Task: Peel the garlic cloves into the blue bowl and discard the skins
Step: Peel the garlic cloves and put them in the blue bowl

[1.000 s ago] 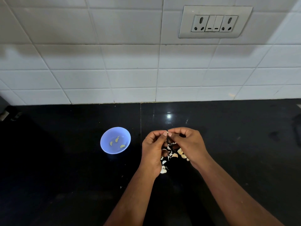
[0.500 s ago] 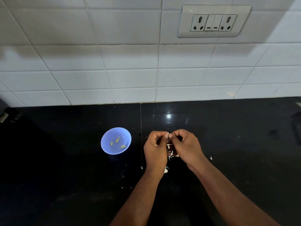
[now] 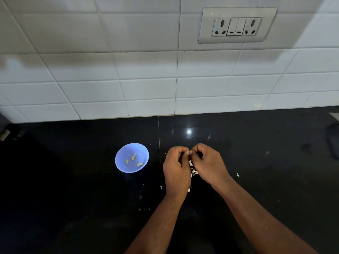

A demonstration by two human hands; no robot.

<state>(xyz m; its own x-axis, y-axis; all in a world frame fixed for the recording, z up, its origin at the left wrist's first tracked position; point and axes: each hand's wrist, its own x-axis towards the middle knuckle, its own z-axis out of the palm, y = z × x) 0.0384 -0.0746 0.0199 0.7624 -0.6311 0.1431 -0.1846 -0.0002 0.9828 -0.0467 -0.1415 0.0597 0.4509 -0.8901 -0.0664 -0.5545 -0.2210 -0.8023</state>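
Note:
A small blue bowl (image 3: 120,166) stands on the black counter and holds three peeled yellowish garlic cloves (image 3: 133,157). Just right of it, my left hand (image 3: 176,171) and my right hand (image 3: 209,162) meet with curled fingers, their tips pinching a small garlic clove (image 3: 189,153) that is mostly hidden between them. Under and between the hands lies a heap of white garlic skins and cloves (image 3: 192,171), largely covered by the hands.
The black granite counter (image 3: 73,198) runs back to a white tiled wall (image 3: 146,79) with a socket plate (image 3: 236,24). Stray skin flakes (image 3: 237,174) are scattered around the hands. A dark object (image 3: 333,140) sits at the far right edge.
Both hands have curled tighter and dropped slightly over the pile, hiding most of the skins and cloves. The bowl has not moved.

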